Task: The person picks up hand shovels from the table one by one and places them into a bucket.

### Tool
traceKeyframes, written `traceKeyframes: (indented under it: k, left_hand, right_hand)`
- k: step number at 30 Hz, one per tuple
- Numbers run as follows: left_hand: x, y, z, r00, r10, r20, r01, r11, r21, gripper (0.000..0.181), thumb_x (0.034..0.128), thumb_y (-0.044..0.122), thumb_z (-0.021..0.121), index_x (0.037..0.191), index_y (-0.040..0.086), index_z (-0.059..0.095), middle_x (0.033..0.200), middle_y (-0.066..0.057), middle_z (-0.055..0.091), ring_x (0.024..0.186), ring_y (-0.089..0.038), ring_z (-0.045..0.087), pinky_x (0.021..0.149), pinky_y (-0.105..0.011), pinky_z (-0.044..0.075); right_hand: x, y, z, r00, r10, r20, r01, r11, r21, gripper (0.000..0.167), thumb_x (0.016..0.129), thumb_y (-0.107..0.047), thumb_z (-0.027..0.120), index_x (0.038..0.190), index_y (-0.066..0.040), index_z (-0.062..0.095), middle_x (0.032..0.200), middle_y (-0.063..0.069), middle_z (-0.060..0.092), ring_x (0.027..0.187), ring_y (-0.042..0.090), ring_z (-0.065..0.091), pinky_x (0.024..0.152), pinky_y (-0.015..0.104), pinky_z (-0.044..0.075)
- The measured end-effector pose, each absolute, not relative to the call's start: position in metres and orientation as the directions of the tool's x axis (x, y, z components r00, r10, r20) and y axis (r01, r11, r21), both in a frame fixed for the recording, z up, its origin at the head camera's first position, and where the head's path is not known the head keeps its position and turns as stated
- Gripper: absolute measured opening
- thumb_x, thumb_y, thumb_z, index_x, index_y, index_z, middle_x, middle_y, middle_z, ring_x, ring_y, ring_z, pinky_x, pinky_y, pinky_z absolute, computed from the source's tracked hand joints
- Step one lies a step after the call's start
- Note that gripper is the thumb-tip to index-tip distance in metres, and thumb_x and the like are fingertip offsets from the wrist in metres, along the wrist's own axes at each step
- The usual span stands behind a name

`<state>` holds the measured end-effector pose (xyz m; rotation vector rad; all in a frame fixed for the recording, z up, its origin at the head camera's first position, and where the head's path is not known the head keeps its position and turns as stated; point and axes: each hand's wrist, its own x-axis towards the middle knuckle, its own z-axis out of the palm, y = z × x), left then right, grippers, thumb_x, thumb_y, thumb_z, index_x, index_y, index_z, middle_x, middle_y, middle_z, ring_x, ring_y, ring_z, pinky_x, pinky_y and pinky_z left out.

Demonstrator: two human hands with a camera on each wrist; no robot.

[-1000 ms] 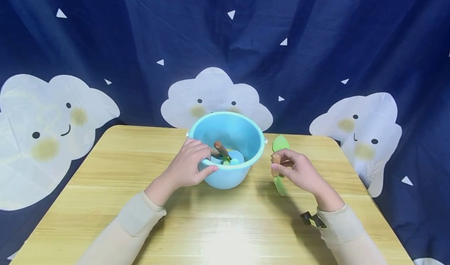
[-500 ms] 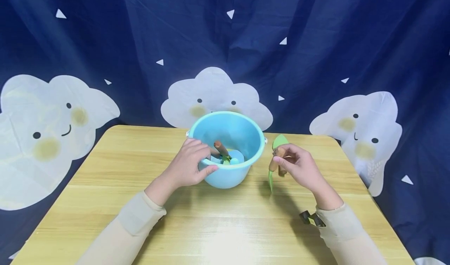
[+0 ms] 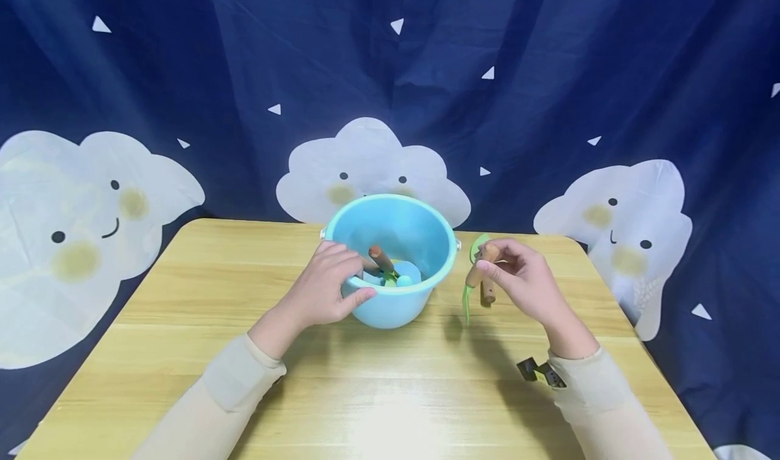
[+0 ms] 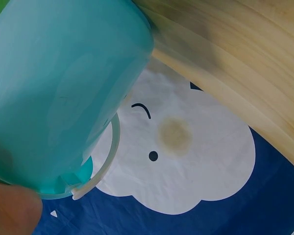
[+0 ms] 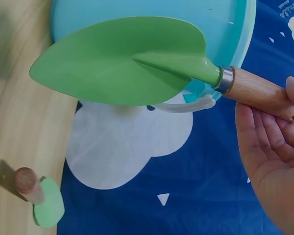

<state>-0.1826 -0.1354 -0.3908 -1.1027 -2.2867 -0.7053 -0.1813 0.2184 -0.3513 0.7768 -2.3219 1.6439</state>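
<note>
My left hand [image 3: 323,284] grips the near-left rim of the light blue bucket [image 3: 390,311], fingers inside and thumb outside. In the left wrist view the bucket's wall [image 4: 63,88] fills the left side. My right hand [image 3: 527,284] pinches the end of the wooden handle of a green trowel [image 5: 122,63], blade pointing down, right of the bucket and above the table. Behind it lies a second tool with a wooden handle [image 3: 488,292] and a green blade [image 3: 479,244], partly hidden. Inside the bucket are a wooden-handled tool [image 3: 382,258] and pale blue pieces [image 3: 408,270].
The wooden table [image 3: 390,379] ends at a dark blue curtain [image 3: 390,60] with white clouds and small triangles. A white bucket handle [image 4: 100,171] hangs on the bucket's far side. A black device [image 3: 541,373] sits at the right cuff.
My right hand has raised the trowel off the table and turned it so the blade points down, uncovering the second tool's handle. The left hand stays on the bucket rim.
</note>
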Motion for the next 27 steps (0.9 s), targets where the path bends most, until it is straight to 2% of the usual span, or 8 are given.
traceKeyframes:
  k: [9,16,23,27]
  left_hand:
    - [-0.183,-0.135,-0.391,-0.545,0.552,0.631,0.809,0.543,0.224,0.055,0.0992,0.066,0.038,0.078,0.017,0.051,0.098,0.003,0.07,0.089,-0.017,0.056,0.091,-0.042,0.037]
    - [-0.182,-0.135,-0.391,-0.541,0.553,0.634,0.812,0.538,0.225,0.054,0.0992,0.065,0.038,0.078,0.017,0.051,0.099,0.002,0.071,0.091,-0.018,0.057,0.091,-0.043,0.037]
    - [-0.182,-0.135,-0.391,-0.538,0.549,0.64,0.814,0.535,0.226,0.053,0.0992,0.064,0.041,0.078,0.017,0.051,0.098,0.002,0.07,0.089,-0.018,0.056,0.09,-0.044,0.037]
    - [-0.183,-0.136,-0.391,-0.537,0.549,0.641,0.815,0.533,0.226,0.052,0.0993,0.063,0.042,0.078,0.016,0.052,0.099,0.0,0.071,0.09,-0.019,0.057,0.09,-0.044,0.037]
  right_hand:
    - [-0.183,0.217,-0.332,-0.82,-0.306,0.484,-0.549,0.18,-0.816,0.015,0.09,0.011,0.066,0.104,0.01,0.062,0.097,0.007,0.071,0.092,0.012,0.069,0.083,0.023,0.055]
    - [-0.181,0.216,-0.315,-0.833,-0.252,0.493,-0.549,0.255,-0.796,0.019,0.09,0.007,0.069,0.108,0.009,0.064,0.104,0.006,0.071,0.093,0.011,0.069,0.082,0.022,0.055]
    - [-0.183,0.218,-0.302,-0.796,-0.278,0.538,-0.59,0.158,-0.792,0.019,0.09,0.01,0.066,0.108,0.013,0.062,0.101,0.008,0.072,0.095,0.014,0.07,0.082,0.022,0.054]
    - [-0.184,0.218,-0.294,-0.783,-0.279,0.556,-0.608,0.157,-0.778,0.018,0.09,0.008,0.067,0.107,0.012,0.063,0.1,0.005,0.073,0.092,0.013,0.07,0.082,0.021,0.054]
